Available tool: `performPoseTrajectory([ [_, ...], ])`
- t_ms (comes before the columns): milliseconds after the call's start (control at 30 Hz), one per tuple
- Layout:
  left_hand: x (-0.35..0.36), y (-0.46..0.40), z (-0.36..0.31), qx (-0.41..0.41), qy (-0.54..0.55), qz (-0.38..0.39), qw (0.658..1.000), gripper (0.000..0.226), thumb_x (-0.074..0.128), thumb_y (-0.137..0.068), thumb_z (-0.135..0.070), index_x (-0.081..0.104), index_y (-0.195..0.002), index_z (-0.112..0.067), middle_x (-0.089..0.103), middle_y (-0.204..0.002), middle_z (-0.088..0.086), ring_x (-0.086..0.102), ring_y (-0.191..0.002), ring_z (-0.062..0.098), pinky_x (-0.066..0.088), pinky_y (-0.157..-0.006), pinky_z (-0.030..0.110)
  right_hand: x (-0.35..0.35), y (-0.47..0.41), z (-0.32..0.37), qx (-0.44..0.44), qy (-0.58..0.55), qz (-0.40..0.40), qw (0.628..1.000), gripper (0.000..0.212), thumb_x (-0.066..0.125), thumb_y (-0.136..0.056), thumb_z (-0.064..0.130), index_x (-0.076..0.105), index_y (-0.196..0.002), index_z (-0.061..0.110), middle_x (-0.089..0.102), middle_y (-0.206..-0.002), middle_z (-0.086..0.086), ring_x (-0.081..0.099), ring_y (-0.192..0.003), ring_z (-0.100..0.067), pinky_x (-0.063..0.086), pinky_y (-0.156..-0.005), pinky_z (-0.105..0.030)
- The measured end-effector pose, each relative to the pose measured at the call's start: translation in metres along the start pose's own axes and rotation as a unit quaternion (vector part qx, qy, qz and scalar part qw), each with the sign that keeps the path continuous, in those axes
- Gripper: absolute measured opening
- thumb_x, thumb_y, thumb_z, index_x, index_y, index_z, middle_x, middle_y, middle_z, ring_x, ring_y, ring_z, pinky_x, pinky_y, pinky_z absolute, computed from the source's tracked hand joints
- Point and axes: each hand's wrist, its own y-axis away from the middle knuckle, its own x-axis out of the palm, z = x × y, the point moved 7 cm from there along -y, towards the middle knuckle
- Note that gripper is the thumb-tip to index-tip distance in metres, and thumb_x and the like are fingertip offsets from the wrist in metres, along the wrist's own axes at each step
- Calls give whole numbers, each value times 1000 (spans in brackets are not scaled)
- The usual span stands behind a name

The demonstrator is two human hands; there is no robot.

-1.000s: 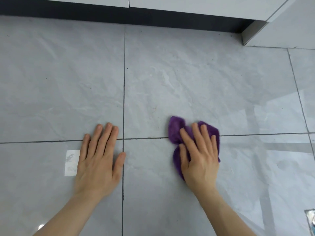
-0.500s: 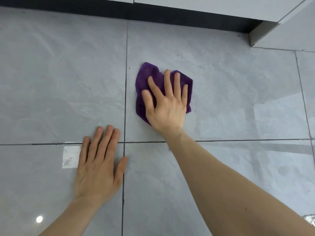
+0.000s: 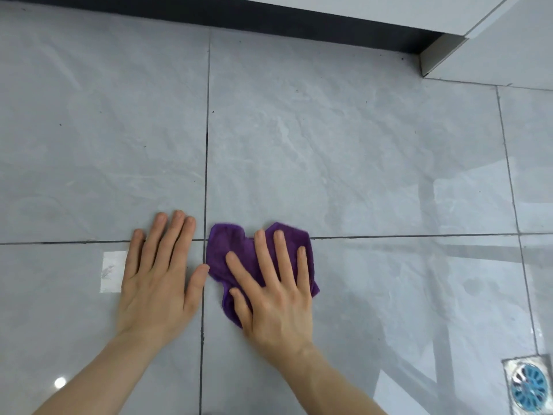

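A crumpled purple cloth point(image 3: 227, 253) lies on the grey tiled floor point(image 3: 329, 151), over the crossing of two grout lines. My right hand point(image 3: 275, 292) presses flat on the cloth with its fingers spread and straight. My left hand point(image 3: 158, 277) rests flat on the floor just left of the cloth, fingers straight, thumb close to the cloth's edge. Much of the cloth is hidden under my right hand.
A dark baseboard point(image 3: 269, 22) runs along the far edge under white cabinets point(image 3: 359, 10). A metal corner post point(image 3: 440, 55) stands at the back right. A floor drain point(image 3: 529, 387) with a blue insert sits at the bottom right. A pale patch point(image 3: 112, 271) marks the tile left of my left hand.
My right hand has slid the cloth back from the far tile toward me, to beside my left hand. The left hand has stayed in place.
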Motion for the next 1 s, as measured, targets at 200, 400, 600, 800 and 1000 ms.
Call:
performPoseTrajectory([
  [200, 9, 25, 22, -20, -10, 7, 1000, 71, 29, -97, -46, 20, -159, -13, 17, -168, 3, 9, -157, 22, 11, -126, 52, 29, 84, 15, -29, -16, 37, 999, 53, 53, -96, 54, 47, -147, 39, 34, -163, -5, 28, -152, -34, 36, -110, -67],
  [400, 11, 9, 14, -19, -3, 0, 1000, 70, 30, -98, -46, 21, -159, -14, 19, -168, 3, 9, -157, 22, 11, -127, 51, -6, 87, -11, -19, -98, 14, 995, 85, 66, -81, 71, 46, -149, 25, 34, -162, -14, 24, -153, -33, 24, -122, -56],
  [600, 13, 0, 17, -23, -1, 3, 1000, 70, 32, -98, -45, 20, -159, -15, 19, -169, 3, 9, -157, 21, 12, -126, 51, -12, 70, -27, -85, -84, 33, 992, 35, 72, -78, 12, 67, -111, 24, 67, -129, 0, 60, -122, -28, 53, -92, -46],
  [800, 19, -21, 6, -11, 10, 13, 1000, 70, 32, -98, -45, 19, -159, -15, 17, -169, 2, 7, -157, 20, 10, -127, 50, -36, 4, -53, 144, -294, 130, 936, 16, 54, -97, 43, 59, -92, 29, 66, -77, 11, 61, -71, -13, 53, -66, -42],
  [1000, 14, -24, -4, 0, 10, -4, 1000, 70, 34, -97, -45, 19, -159, -15, 18, -169, 2, 8, -157, 21, 11, -127, 50, -55, 6, -72, 149, -87, -83, 982, 64, 60, -91, 58, 51, -143, 20, 49, -148, -7, 39, -143, -27, 31, -116, -52],
])
